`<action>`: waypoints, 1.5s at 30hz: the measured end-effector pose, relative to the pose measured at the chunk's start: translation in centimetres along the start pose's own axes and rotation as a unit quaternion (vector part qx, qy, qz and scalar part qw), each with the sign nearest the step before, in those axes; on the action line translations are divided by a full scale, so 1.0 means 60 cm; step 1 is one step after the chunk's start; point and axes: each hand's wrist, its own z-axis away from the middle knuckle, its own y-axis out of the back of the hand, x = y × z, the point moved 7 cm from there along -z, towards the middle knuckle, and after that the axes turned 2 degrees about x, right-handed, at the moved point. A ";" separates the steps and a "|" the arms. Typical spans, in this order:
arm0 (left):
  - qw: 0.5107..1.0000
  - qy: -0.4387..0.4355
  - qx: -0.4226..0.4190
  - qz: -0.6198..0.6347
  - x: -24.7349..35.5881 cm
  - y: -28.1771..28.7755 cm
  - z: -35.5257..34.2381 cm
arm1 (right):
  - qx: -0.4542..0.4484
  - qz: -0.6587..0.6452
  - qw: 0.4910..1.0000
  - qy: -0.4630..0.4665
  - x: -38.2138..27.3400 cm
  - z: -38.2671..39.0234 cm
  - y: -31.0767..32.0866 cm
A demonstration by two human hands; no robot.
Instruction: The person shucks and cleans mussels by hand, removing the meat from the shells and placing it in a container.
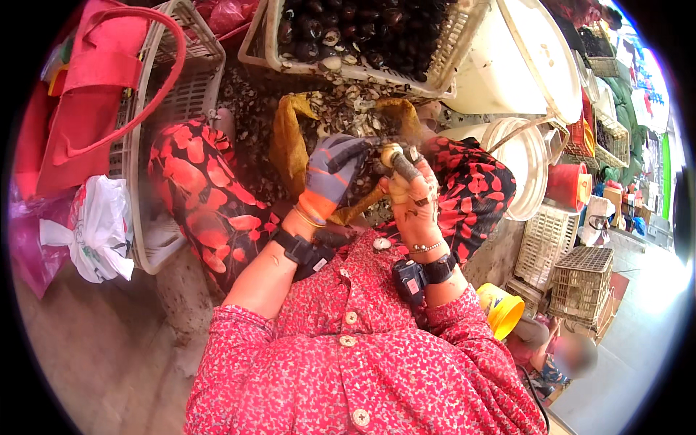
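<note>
My left hand (335, 174) wears a grey glove with an orange cuff, and its fingers curl around a small pale round piece (392, 154) held over my lap. My bare right hand (415, 206) is closed on a short grey-handled tool (406, 170) whose tip meets that piece. Both hands are pressed close together above a yellow-brown bag (288, 138). Just beyond them lies a heap of dark peelings (341, 107). Each wrist carries a black strap with a small device.
A white crate (348, 72) of dark round bulbs stands ahead. White buckets (525, 159) sit to the right. On the left are a white basket (185, 90), a red bag (87, 94) and a white plastic bag (98, 228). A yellow bucket (502, 310), stacked crates (580, 279) and another person (573, 355) are at lower right.
</note>
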 end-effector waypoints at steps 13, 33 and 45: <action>0.996 0.084 -0.016 -0.021 -0.051 0.004 0.007 | 0.039 -0.358 0.905 -0.226 0.071 -0.007 0.012; 0.990 -0.063 -0.046 -0.118 0.027 0.001 -0.003 | -0.002 -0.143 0.986 -0.082 0.047 -0.005 0.030; 0.962 0.218 -0.031 0.160 -0.060 -0.001 0.020 | -0.066 -0.034 0.991 -0.115 0.028 -0.002 0.016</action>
